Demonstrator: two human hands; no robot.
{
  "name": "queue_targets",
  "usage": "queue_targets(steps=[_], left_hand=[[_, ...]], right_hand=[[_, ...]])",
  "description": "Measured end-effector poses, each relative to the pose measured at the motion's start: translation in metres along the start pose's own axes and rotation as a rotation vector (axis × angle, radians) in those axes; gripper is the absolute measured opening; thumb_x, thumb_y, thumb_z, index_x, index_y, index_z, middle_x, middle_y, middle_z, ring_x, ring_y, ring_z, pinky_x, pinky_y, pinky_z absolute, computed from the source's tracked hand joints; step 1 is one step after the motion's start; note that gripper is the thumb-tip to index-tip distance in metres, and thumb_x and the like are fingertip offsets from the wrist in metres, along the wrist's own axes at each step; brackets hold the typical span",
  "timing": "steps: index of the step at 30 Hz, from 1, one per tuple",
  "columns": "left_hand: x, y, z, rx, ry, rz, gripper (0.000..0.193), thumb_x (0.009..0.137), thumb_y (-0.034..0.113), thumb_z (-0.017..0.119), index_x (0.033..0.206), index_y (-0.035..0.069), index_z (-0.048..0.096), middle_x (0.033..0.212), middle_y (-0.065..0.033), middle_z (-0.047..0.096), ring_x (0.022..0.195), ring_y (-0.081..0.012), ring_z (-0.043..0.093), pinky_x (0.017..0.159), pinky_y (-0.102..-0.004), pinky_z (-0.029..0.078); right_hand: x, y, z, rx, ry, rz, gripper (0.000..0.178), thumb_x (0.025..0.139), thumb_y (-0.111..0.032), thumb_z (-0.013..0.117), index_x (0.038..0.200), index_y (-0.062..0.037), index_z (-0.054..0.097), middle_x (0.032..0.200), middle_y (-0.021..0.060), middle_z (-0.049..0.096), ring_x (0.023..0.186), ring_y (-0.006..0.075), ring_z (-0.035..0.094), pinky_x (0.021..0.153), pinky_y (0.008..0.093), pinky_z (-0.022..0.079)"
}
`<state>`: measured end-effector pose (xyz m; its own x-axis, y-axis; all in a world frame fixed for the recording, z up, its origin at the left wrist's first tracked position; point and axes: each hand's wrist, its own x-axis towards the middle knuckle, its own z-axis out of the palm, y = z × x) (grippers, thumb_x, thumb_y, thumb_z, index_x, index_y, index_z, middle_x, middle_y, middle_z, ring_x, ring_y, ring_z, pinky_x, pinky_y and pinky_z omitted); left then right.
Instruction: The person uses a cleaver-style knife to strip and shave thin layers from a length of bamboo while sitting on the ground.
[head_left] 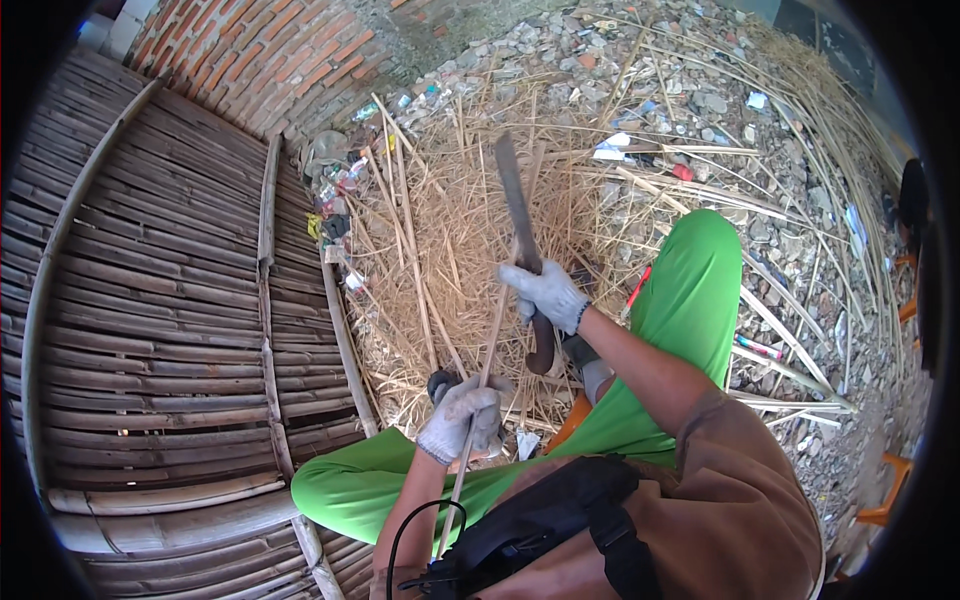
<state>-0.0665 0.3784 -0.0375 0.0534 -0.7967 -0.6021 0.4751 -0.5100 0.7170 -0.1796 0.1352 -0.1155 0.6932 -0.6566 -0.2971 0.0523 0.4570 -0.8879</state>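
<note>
My left hand (465, 415), in a pale work glove, is closed around a long thin bamboo strip (490, 345). The strip slants from beside my body up toward the blade. My right hand (545, 293), gloved too, grips a machete (514, 190) with a dark, straight blade and a handle hooked at its lower end. The blade points away from me, and the strip's far part meets it near my right fingers. Whether the edge bites into the strip I cannot tell. My green-trousered legs are bent on both sides of the hands.
Fine bamboo shavings (460, 215) cover the ground ahead, with rubble (710, 100) and litter around them. Long bamboo strips (800, 120) lie along the right. A bamboo slat platform (160, 330) fills the left side. A brick wall (260, 60) stands at the back. An orange stool (885, 490) is at far right.
</note>
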Motion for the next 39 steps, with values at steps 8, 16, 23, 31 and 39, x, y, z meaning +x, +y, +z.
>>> queue_targets(steps=[8, 16, 23, 31, 39], left_hand=[[0.049, -0.028, -0.002, 0.283, 0.232, 0.166, 0.032, 0.107, 0.031, 0.061, 0.121, 0.003, 0.058, 0.084, -0.0035, 0.063, 0.068, -0.0114, 0.063, 0.059, -0.0268, 0.053], [0.039, -0.036, -0.006, 0.369, 0.415, 0.166, 0.036, 0.108, 0.042, 0.063, 0.106, 0.007, 0.058, 0.067, 0.0021, 0.053, 0.05, -0.0085, 0.051, 0.043, -0.0271, 0.041], [0.039, -0.039, -0.02, -0.104, 0.156, 0.137, 0.046, 0.111, 0.047, 0.056, 0.126, 0.003, 0.061, 0.064, 0.0027, 0.046, 0.044, -0.0107, 0.044, 0.039, -0.026, 0.037], [0.047, -0.028, -0.025, -0.414, 0.178, 0.133, 0.051, 0.109, 0.043, 0.062, 0.138, 0.001, 0.058, 0.071, -0.0007, 0.055, 0.056, -0.0138, 0.053, 0.051, -0.0301, 0.046], [0.035, -0.022, -0.032, -0.076, 0.4, 0.202, 0.034, 0.108, 0.033, 0.064, 0.13, 0.008, 0.06, 0.073, 0.002, 0.054, 0.055, -0.0114, 0.051, 0.049, -0.0276, 0.042]], right_hand=[[-0.011, 0.027, 0.023, -0.389, -0.061, 0.108, 0.038, 0.096, -0.039, 0.08, 0.091, -0.0033, 0.066, 0.067, 0.0029, 0.061, 0.053, 0.0126, 0.06, 0.049, 0.0324, 0.054], [-0.006, 0.032, 0.043, -0.409, -0.226, 0.161, 0.046, 0.1, -0.045, 0.073, 0.092, -0.0001, 0.065, 0.066, 0.0021, 0.059, 0.051, 0.0128, 0.059, 0.048, 0.0331, 0.05], [0.016, 0.049, 0.035, -0.535, -0.193, 0.042, 0.054, 0.103, -0.051, 0.066, 0.104, 0.0029, 0.07, 0.067, 0.004, 0.06, 0.056, 0.0135, 0.059, 0.054, 0.0358, 0.05], [0.026, 0.051, 0.019, -0.58, -0.009, -0.036, 0.06, 0.104, -0.055, 0.06, 0.111, 0.0028, 0.073, 0.08, 0.0165, 0.069, 0.077, 0.0261, 0.067, 0.075, 0.0429, 0.053], [0.01, 0.06, 0.033, -0.844, -0.081, -0.32, 0.065, 0.105, -0.062, 0.048, 0.111, -0.0028, 0.074, 0.095, 0.0261, 0.074, 0.093, 0.0449, 0.072, 0.083, 0.0512, 0.055]])
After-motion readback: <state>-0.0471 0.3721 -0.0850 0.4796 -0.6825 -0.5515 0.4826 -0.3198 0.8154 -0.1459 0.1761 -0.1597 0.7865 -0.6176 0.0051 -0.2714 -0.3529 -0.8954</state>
